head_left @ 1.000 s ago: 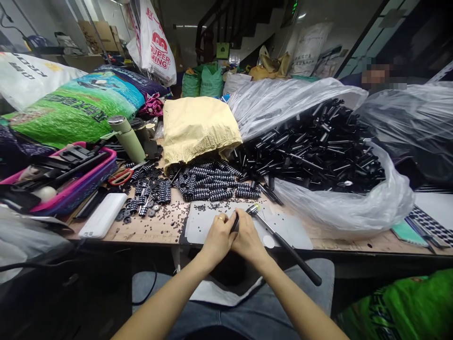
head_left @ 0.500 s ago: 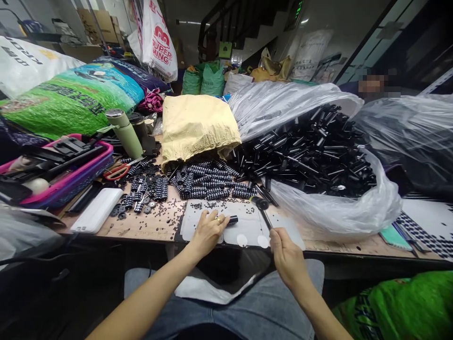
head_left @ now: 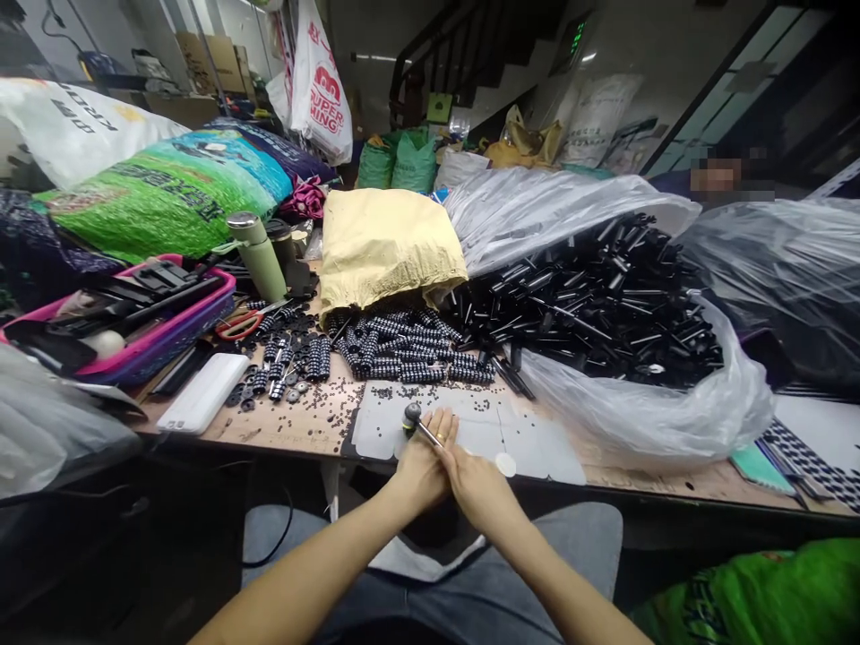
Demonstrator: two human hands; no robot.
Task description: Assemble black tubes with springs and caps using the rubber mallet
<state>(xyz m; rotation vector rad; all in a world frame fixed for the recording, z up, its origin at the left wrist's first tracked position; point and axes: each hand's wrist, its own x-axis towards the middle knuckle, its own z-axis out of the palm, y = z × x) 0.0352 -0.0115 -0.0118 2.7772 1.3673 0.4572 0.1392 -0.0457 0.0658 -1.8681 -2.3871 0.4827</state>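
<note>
My left hand (head_left: 422,459) and my right hand (head_left: 478,488) meet at the near edge of the table, over a white perforated mat (head_left: 530,443). A small hammer (head_left: 411,415) is gripped in my right hand. Its thin shaft crosses my left fingers and its head rests on the mat just left of them. My left fingers are pressed together on the mat, and what lies under them is hidden. Stacks of black ribbed parts with white dots (head_left: 403,354) lie just beyond the mat.
A clear plastic bag of black tubes (head_left: 591,296) fills the right of the table, and a yellow sack (head_left: 386,242) lies behind the ribbed parts. At left are a green flask (head_left: 259,255), red scissors (head_left: 238,324), a pink tray (head_left: 167,336) and a white power bank (head_left: 202,403). Another person (head_left: 722,175) sits far right.
My right hand picked up the hammer from the right and swung it left. Its head now sits beside my left fingers, and the hands have come together again.
</note>
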